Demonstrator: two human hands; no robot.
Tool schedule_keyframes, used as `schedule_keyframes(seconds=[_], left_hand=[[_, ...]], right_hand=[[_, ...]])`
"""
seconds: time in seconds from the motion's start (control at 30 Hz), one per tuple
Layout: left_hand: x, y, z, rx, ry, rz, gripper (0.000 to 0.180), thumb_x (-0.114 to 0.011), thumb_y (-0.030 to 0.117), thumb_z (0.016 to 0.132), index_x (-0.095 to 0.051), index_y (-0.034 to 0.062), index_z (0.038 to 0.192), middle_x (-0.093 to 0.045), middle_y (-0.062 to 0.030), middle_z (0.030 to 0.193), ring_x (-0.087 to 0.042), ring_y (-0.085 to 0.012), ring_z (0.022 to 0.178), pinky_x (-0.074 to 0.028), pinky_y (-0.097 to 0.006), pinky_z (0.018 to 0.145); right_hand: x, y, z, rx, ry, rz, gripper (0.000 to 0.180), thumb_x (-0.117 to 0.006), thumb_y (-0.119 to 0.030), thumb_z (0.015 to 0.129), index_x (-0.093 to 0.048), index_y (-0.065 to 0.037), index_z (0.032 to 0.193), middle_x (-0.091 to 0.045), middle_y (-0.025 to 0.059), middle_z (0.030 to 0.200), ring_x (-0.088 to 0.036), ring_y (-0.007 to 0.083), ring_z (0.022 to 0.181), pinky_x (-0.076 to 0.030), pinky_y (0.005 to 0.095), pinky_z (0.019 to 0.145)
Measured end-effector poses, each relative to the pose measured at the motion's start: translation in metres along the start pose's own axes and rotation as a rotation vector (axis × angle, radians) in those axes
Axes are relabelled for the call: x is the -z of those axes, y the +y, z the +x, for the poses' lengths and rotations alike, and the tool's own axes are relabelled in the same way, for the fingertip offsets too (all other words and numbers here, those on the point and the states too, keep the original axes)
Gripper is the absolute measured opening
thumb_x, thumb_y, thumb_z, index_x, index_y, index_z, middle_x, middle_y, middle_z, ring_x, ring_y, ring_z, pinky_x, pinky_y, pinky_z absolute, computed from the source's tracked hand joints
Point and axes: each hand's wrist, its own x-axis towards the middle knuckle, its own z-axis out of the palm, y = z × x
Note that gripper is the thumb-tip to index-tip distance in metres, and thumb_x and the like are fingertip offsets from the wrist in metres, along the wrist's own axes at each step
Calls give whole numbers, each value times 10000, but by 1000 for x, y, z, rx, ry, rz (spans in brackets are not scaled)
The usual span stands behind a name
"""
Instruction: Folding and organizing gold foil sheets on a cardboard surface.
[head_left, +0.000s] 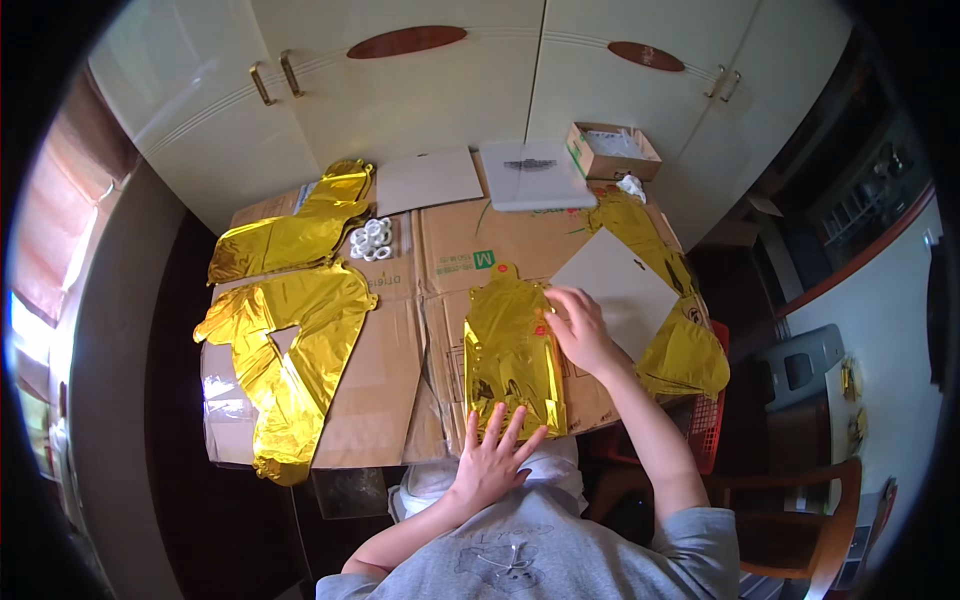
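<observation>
A flat gold foil balloon [513,345], folded into a long strip, lies before me on the cardboard. My left hand [492,462] rests on its near end, fingers spread and nothing gripped. At the balloon's upper right edge, my right hand [580,328] has its thumb and fingertips bent together on the foil. Part of that edge is hidden by the fingers. Just beyond the right hand lies a white card sheet [620,285], partly over more gold foil [685,358].
Cardboard [385,420] covers the table. Unfolded gold foil balloons [300,345] and folded foil [285,238] lie left, near white rings [371,238]. Farther back are a grey board [428,180], a pale flat plate [537,175] and an open box [613,152]. A wooden chair [845,510] stands right.
</observation>
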Motion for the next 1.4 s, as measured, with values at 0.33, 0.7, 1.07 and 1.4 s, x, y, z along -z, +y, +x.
schedule_keyframes(seconds=[0.33, 0.7, 1.07, 1.4], left_hand=[[6, -1, 6, -17, 51, -32, 794, -688, 568, 747, -399, 343, 1451, -401, -136, 1468, -326, -389, 1381, -222, -681, 1071], [2, -1, 8, -32, 36, -9, 816, -641, 655, 752, -389, 338, 1460, -374, -158, 1481, -288, -409, 1399, -152, -677, 1099], [3, 0, 8, -42, 26, 1, 813, -634, 664, 754, -393, 334, 1457, -354, -157, 1497, -273, -407, 1407, -130, -688, 1100], [-1, -3, 6, -16, 106, -41, 795, -626, 673, 753, -416, 329, 1439, -376, -146, 1487, -305, -405, 1389, -200, -688, 1069]], right_hand=[[26, -47, -111, 203, -359, -199, 388, -638, -216, 871, -628, -41, 1217, -573, 83, 1323, -474, 223, 1302, -328, 447, 1115], [14, -28, -105, 101, -334, -238, 437, -565, -273, 938, -573, 17, 1265, -523, 142, 1387, -432, 259, 1348, -286, 446, 1146], [-2, 17, -53, 94, -362, -506, 509, -505, -349, 965, -518, -13, 1347, -472, 145, 1441, -321, 293, 1416, -208, 466, 1177], [81, 39, -22, -312, -749, -625, 884, -642, -296, 791, -186, -139, 1531, -191, 212, 1567, -276, 537, 1364, -314, 610, 1085]])
